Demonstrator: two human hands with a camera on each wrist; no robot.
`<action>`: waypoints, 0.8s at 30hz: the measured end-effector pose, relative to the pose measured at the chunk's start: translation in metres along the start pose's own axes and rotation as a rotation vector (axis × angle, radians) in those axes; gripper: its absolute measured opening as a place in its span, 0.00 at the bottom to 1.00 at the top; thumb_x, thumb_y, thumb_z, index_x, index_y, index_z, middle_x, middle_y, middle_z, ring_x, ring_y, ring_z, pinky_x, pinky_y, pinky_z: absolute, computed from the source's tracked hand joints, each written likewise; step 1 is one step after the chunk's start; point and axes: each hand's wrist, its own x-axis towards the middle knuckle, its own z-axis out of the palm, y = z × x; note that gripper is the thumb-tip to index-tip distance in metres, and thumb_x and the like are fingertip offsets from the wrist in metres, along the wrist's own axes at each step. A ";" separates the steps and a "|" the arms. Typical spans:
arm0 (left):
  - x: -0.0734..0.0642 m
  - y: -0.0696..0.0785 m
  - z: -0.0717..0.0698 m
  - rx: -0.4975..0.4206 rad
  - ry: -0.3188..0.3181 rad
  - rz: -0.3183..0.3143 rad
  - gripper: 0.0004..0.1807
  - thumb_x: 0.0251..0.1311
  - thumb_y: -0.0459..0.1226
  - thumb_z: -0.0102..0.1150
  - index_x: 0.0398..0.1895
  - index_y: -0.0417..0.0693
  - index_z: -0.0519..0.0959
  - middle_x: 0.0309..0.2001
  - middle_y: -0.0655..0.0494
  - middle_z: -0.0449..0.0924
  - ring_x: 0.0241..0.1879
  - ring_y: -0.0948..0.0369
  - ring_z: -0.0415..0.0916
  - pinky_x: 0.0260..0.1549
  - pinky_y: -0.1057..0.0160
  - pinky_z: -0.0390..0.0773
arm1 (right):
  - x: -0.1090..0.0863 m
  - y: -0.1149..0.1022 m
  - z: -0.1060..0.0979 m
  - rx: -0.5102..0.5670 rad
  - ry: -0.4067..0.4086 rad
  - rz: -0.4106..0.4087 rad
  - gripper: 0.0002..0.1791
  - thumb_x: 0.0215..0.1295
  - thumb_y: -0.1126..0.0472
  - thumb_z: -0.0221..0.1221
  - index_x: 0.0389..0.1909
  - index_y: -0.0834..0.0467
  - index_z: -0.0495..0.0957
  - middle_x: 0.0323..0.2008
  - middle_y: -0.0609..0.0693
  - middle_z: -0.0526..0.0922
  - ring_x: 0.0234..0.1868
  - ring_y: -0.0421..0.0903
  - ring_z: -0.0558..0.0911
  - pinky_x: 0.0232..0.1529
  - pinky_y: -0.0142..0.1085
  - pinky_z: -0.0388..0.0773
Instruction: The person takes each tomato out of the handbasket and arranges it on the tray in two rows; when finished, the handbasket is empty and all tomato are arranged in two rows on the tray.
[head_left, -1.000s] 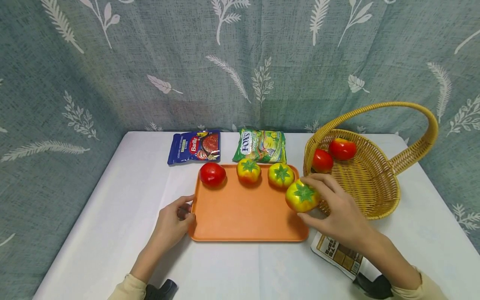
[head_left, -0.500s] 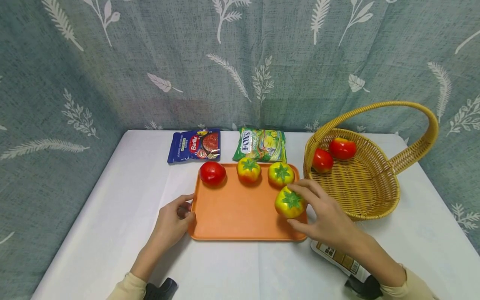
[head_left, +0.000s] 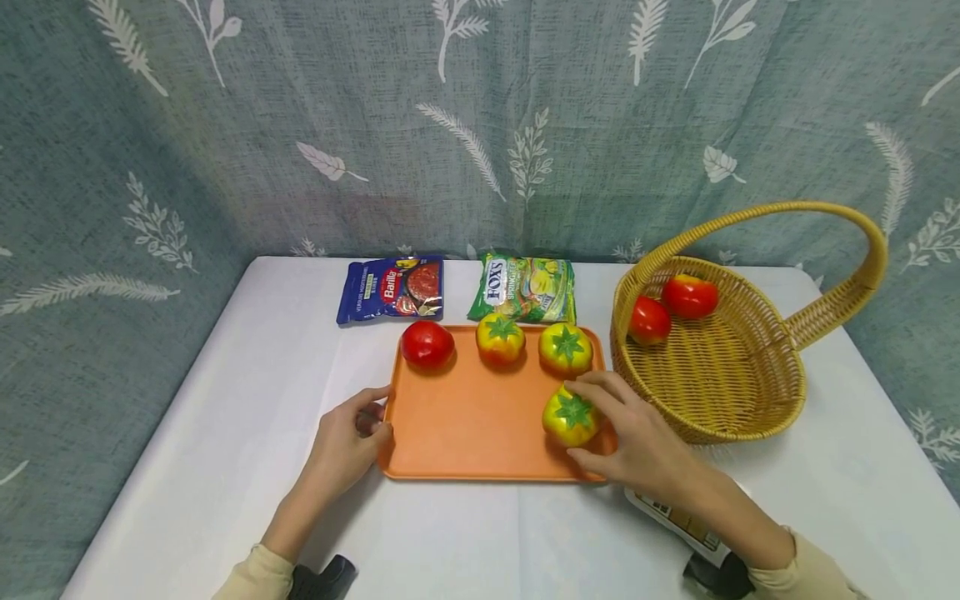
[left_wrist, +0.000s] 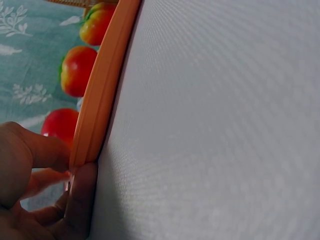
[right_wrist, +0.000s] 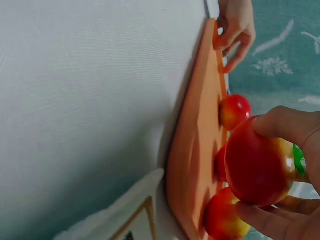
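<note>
My right hand grips a tomato, yellow on top with a green star-shaped leaf and red below, over the right part of the orange tray. In the right wrist view its red underside faces the tray, thumb on one side and fingers on the other. My left hand pinches the tray's left rim, and the left wrist view has the fingers at the tray's edge. Along the tray's back stand a red tomato and two yellow-red tomatoes with green leaves.
A wicker basket with a tall handle stands right of the tray, with two red tomatoes inside. Behind the tray lie a blue Barilla pouch and a green Fox's bag. A packet lies partly under my right forearm.
My right hand has carried the tomato left and toward me, from near the basket to over the tray's right part. The left hand has stayed at the tray's rim.
</note>
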 end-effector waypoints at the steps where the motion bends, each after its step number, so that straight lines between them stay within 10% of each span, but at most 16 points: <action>1: 0.000 0.000 0.000 0.000 -0.001 -0.001 0.27 0.53 0.27 0.60 0.60 0.43 0.79 0.34 0.52 0.78 0.30 0.59 0.74 0.29 0.66 0.72 | 0.000 0.000 0.001 0.004 -0.003 0.002 0.41 0.44 0.57 0.78 0.62 0.59 0.74 0.58 0.50 0.71 0.52 0.44 0.77 0.51 0.43 0.79; 24: -0.001 0.000 0.001 -0.007 0.015 0.006 0.27 0.52 0.26 0.62 0.60 0.43 0.80 0.34 0.51 0.78 0.30 0.59 0.74 0.30 0.67 0.74 | -0.003 0.009 0.014 -0.027 -0.013 0.027 0.41 0.42 0.58 0.78 0.61 0.59 0.75 0.55 0.49 0.73 0.51 0.43 0.77 0.49 0.43 0.80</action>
